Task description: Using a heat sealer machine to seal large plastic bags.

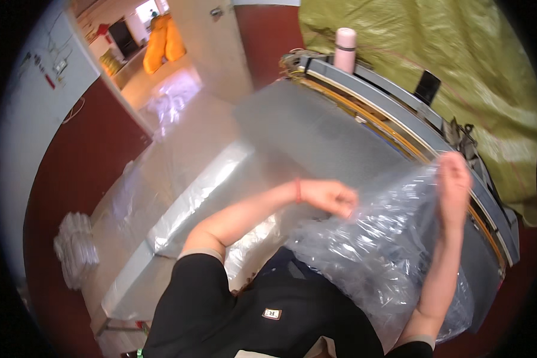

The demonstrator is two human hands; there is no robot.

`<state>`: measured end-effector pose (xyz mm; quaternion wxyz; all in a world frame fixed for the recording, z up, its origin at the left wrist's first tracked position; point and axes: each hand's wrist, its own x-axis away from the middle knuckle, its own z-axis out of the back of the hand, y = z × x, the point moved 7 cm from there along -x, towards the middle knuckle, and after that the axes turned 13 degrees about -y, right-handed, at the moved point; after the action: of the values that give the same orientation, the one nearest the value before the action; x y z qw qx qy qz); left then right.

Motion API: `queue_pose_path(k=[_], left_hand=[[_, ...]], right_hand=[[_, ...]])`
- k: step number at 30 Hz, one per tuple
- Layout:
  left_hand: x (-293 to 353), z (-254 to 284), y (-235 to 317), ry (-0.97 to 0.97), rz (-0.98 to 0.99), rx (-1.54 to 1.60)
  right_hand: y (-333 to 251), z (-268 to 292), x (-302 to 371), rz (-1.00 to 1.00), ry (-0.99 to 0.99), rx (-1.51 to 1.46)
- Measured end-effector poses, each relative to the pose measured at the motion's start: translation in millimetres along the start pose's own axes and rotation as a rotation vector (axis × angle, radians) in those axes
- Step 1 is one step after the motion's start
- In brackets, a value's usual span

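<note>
Crumpled clear plastic film spreads in front of my body at the right, over the grey worktop. My right hand is raised near the machine's rail, its fingers closed on the upper right of the film. Lower and nearer the middle, my left hand has curled fingers pinching the film's left upper edge. A red band circles my left wrist. Both hands are slightly blurred, and the fingertips are partly hidden.
Along the far side runs a long machine rail with a pink bottle and a dark phone on it. A green-yellow tarp hangs behind. More clear film covers the left surface; a folded plastic bundle is at far left.
</note>
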<state>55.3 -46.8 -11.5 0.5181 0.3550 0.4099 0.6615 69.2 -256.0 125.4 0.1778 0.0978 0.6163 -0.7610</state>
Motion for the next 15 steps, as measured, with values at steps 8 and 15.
queue_pose_path(k=[8, 15], left_hand=[[221, -16, -170, 0.129, 0.898, -0.533], [275, 189, 68, 1.742, 0.669, -1.848]], right_hand=[[59, 279, 97, 0.035, 0.675, 0.317], [108, 318, 174, -0.177, 0.828, 0.625]])
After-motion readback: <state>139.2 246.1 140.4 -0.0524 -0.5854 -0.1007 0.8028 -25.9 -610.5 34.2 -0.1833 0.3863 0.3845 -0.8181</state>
